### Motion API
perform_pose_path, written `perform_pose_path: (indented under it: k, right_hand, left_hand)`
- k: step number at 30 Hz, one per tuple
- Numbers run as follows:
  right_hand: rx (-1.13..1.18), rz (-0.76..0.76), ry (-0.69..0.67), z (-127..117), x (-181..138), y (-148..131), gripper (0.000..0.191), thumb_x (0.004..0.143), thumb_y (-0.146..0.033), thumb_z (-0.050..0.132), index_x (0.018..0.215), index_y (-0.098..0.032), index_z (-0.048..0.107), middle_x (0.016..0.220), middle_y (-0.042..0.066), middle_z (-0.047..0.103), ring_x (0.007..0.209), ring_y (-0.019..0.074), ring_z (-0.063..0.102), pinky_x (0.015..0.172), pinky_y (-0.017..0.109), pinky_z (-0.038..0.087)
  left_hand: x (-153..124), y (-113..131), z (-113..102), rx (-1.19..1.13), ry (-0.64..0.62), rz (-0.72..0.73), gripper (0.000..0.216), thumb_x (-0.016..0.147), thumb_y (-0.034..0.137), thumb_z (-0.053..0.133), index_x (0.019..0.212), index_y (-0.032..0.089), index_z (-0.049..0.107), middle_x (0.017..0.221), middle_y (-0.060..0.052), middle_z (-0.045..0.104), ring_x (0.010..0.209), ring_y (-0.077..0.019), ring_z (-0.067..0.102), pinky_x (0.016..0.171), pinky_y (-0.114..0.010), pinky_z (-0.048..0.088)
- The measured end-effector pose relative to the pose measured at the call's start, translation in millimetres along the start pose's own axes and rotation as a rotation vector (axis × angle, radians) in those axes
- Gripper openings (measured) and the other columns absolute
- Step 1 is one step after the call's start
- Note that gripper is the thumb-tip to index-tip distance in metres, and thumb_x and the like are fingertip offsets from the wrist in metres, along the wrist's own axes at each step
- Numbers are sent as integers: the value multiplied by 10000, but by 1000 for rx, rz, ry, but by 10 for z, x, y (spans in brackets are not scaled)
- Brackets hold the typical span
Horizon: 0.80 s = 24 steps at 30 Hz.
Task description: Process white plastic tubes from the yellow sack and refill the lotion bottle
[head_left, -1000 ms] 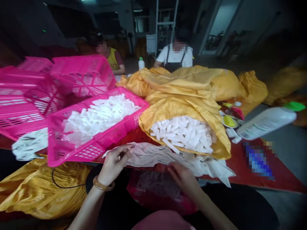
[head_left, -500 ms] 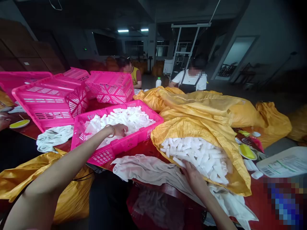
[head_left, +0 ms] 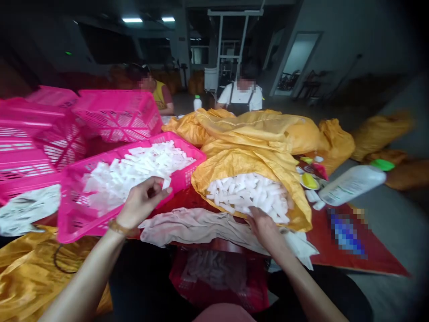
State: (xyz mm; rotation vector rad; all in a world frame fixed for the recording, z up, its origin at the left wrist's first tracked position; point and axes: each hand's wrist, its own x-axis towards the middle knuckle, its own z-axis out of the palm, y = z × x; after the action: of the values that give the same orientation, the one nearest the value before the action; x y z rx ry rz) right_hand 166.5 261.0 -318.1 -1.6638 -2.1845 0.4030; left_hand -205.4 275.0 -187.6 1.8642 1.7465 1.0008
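At a table with a red cover [head_left: 348,255], the head view shows the left hand [head_left: 142,201] curled over the near edge of a pink basket [head_left: 182,181], fingers bent toward the thumb; whether they pinch anything, I cannot tell. The right hand [head_left: 264,230] rests at the mouth of a yellow sack [head_left: 248,163], fingers pressed together and reaching down against a white mound [head_left: 248,194], any grip hidden. The basket holds a broad heap of white pieces [head_left: 134,172], filling much of it, while the sack's mound looks large. A crumpled cloth [head_left: 197,228] lies just below the sack. Beyond the sacks sit 2 co-workers [head_left: 241,96] [head_left: 161,96].
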Motion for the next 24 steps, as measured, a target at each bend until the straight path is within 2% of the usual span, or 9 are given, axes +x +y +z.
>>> perform_pose_path:
  k: [4, 6, 9, 12, 15, 17, 19, 21, 24]
  right_hand:
    - [575, -130, -110, -144, -201, -341, 257, 1022, -398, 477, 1138, -207, 602, 1022, 51, 688, 945, 200, 645, 855, 303, 488]
    - [723, -151, -145, -151, -286, -472, 231, 1014, -395, 498, 1080, -206, 613, 1007, 31, 676, 932, 178, 629, 845, 283, 478]
    - [806, -133, -165, -99, -408, -538, 208, 1007, -380, 514, 1050, -198, 605, 960, 18, 653, 879, 161, 607, 788, 264, 475]
    - [702, -155, -122, 26, -527, -523, 179, 1013, -327, 489, 1028, -185, 597, 935, 38, 630, 855, 172, 585, 758, 277, 475]
    - [522, -162, 1, 135, -624, -517, 181, 1002, -238, 445, 1070, -152, 588, 1000, 104, 617, 940, 222, 560, 846, 361, 481]
    - [571, -146, -16, 133, -662, -508, 199, 1001, -222, 439, 1120, -152, 582, 1048, 111, 614, 984, 221, 560, 891, 374, 479]
    - [720, -120, -103, 72, -679, -486, 190, 1013, -262, 462, 1126, -180, 592, 1036, 68, 629, 946, 183, 581, 868, 323, 486]
    - [848, -106, -203, 1, -682, -461, 202, 1016, -334, 494, 1112, -196, 606, 989, 28, 646, 868, 149, 594, 799, 270, 485]
    - [916, -145, -285, -1, -680, -457, 257, 1016, -390, 500, 1151, -193, 596, 964, 15, 658, 810, 136, 600, 715, 234, 475]
  left_hand:
    - [-482, 405, 768, -381, -144, -90, 309, 896, 463, 629, 1039, 198, 560, 823, 4, 615, 684, -133, 586, 605, -232, 448]
    - [-666, 538, 1074, -421, -187, -83, 275, 940, 446, 575, 1084, 212, 569, 959, -26, 652, 797, -151, 637, 677, -244, 495]
    - [-862, 646, 1331, -331, -262, -4, 230, 979, 419, 516, 1064, 221, 596, 1060, -46, 664, 962, -182, 641, 853, -288, 504]
    - [-977, 673, 1450, -242, -374, 11, 211, 998, 411, 482, 1013, 224, 579, 977, -35, 666, 951, -189, 633, 898, -307, 480]
    - [-1047, 637, 1569, -236, -467, -12, 240, 1006, 422, 455, 1082, 216, 554, 1062, -56, 651, 1016, -202, 618, 926, -322, 472]
    - [-1070, 578, 1624, -274, -499, -36, 326, 1020, 431, 409, 1227, 213, 533, 1110, -73, 636, 1055, -211, 605, 946, -337, 469]
    - [-1058, 503, 1616, -337, -503, -70, 378, 1027, 425, 388, 1334, 226, 486, 1046, -60, 637, 982, -201, 615, 897, -328, 487]
    - [-1012, 441, 1549, -354, -471, -54, 315, 1010, 400, 457, 1266, 233, 531, 966, -36, 634, 891, -179, 613, 832, -295, 492]
    - [-944, 428, 1429, -290, -449, 77, 167, 967, 353, 561, 980, 204, 636, 909, -28, 645, 840, -158, 604, 784, -256, 470]
